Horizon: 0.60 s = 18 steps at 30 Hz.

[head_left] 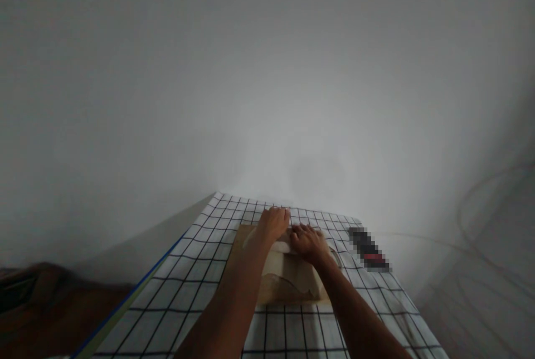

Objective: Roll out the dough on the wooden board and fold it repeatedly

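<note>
A pale, flat sheet of what looks like dough (288, 270) lies on a wooden board (236, 245), its near edge uneven. Across its far part runs a thicker fold or roll. My left hand (273, 222) presses at the far side of the sheet, fingers bent and close together. Just nearer and to the right, my right hand (309, 241) rests on the folded part with its fingers curled over it. The hands are close together, and what lies under both palms is hidden.
A white cloth with a black grid (192, 275) covers the table. To the right of the board lies a dark, pixelated object (368, 248) with a red patch. A pale wall (267, 97) rises behind the table. Thin cables (463, 219) hang at the right; brown furniture (50, 303) stands lower left.
</note>
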Available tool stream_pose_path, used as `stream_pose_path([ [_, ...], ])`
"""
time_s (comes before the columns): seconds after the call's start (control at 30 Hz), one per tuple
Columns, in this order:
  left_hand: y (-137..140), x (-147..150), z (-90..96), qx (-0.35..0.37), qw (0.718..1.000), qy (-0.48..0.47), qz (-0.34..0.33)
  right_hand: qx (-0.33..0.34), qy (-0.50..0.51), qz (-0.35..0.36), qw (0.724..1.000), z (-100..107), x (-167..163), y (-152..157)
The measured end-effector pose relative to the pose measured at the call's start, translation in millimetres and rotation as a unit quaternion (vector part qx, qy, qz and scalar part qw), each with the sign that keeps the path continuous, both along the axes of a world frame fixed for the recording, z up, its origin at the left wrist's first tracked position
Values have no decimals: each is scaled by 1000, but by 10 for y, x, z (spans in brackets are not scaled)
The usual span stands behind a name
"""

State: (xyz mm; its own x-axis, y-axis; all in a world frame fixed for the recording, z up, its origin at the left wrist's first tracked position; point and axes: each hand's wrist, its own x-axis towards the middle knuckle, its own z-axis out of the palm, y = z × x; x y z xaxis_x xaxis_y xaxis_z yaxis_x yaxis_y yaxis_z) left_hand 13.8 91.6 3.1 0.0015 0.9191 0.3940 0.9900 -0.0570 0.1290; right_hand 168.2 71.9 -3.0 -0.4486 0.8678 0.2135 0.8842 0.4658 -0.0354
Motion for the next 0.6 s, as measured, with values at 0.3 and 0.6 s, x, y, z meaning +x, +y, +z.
stream_pose_path([
  [0.3,-904,107,-249,79,997,8,17,8,22,-25,999,-93,67,-443],
  [0.6,-1295,218,-568,135,989,-39,35,31,20,-52,998,-165,156,-978],
])
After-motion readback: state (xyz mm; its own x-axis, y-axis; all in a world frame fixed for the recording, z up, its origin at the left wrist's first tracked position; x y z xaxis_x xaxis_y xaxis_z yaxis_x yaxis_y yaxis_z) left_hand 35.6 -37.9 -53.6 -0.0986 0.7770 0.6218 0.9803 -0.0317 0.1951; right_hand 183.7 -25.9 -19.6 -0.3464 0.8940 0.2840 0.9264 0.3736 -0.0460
